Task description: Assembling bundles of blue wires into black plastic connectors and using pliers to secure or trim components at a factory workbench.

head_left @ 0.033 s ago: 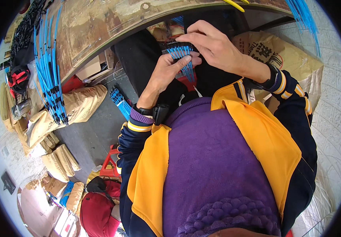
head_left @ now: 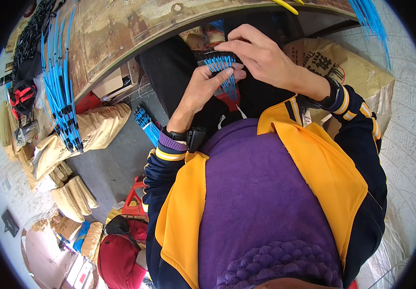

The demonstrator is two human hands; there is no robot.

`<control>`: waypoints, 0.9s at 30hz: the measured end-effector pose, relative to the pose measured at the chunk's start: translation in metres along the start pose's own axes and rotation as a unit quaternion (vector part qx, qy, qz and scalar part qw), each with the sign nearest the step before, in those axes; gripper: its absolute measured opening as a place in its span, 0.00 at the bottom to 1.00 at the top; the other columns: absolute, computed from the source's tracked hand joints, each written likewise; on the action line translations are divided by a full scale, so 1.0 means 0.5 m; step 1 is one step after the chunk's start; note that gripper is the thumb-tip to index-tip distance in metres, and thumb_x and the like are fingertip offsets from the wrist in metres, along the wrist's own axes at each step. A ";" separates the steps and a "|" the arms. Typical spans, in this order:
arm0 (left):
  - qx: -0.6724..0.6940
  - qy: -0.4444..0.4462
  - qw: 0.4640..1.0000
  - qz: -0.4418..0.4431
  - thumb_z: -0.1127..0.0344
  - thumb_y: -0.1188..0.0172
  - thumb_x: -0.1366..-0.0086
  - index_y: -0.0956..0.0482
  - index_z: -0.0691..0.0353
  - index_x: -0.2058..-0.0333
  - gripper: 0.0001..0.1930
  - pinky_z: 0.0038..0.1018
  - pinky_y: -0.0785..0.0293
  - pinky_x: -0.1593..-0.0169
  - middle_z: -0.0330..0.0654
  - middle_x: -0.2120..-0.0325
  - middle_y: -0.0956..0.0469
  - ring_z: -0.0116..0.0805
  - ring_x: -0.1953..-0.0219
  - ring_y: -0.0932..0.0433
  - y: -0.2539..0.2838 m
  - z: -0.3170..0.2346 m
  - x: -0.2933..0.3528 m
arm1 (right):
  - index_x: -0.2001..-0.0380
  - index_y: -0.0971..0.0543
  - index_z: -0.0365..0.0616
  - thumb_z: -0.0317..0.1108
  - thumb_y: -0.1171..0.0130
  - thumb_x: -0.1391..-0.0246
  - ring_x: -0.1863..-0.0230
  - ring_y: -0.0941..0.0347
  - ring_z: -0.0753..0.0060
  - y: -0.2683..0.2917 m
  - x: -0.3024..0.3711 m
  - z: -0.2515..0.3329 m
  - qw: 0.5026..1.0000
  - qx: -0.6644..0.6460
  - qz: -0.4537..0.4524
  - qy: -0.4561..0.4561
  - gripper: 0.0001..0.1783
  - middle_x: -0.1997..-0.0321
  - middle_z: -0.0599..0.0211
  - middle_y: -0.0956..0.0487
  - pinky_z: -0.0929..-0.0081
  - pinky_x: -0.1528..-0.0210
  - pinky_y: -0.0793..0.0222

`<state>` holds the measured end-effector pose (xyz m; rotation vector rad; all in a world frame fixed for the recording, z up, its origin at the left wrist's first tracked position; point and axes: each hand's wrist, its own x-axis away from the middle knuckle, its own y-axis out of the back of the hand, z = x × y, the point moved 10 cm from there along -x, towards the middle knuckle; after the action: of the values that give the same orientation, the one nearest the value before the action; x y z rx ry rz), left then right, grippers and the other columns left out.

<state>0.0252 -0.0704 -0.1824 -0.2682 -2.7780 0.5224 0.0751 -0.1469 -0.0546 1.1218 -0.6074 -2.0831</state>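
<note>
Above my lap, my left hand is closed round a fanned bunch of thin blue cables, its thumb lying across them. Black ends stick up in a row along the far side of the bunch. My right hand is just beyond and to the right, fingers bent and fingertips together at those black ends. Whatever the right fingertips pinch is too small to make out. Below the bunch, something red shows between my legs.
A worn wooden table curves across the far side. Blue cables with black fittings hang over its left edge; more blue strands hang at the far right. A tied blue bundle, paper sacks and a red stool are at left.
</note>
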 end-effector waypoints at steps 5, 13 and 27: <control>-0.003 -0.002 1.000 0.006 0.67 0.48 0.29 0.24 0.68 0.50 0.14 0.26 0.23 0.52 0.44 0.60 0.18 0.31 0.56 0.20 -0.004 -0.003 0.001 | 0.55 0.23 0.40 0.19 0.46 0.49 0.60 0.28 0.58 -0.007 -0.003 -0.005 0.999 -0.045 0.009 -0.025 0.17 0.59 0.58 0.29 0.70 0.58 0.29; -0.051 -0.025 0.998 0.009 0.69 0.47 0.29 0.22 0.68 0.52 0.12 0.23 0.24 0.54 0.41 0.61 0.18 0.27 0.59 0.21 -0.004 -0.009 -0.004 | 0.53 0.23 0.40 0.15 0.41 0.58 0.62 0.29 0.62 -0.004 -0.003 0.010 1.000 0.001 -0.013 -0.001 0.24 0.59 0.60 0.29 0.73 0.63 0.30; -0.075 -0.030 0.997 -0.003 0.67 0.45 0.30 0.21 0.66 0.56 0.10 0.20 0.27 0.58 0.31 0.67 0.22 0.18 0.64 0.27 0.017 -0.002 0.003 | 0.51 0.25 0.40 0.17 0.34 0.70 0.53 0.32 0.55 -0.026 -0.019 0.033 0.999 0.038 -0.012 0.015 0.34 0.54 0.59 0.30 0.66 0.54 0.30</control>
<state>0.0250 -0.0618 -0.1842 -0.2828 -2.8792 0.3255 0.0601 -0.1301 -0.0499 1.2056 -0.6665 -2.0754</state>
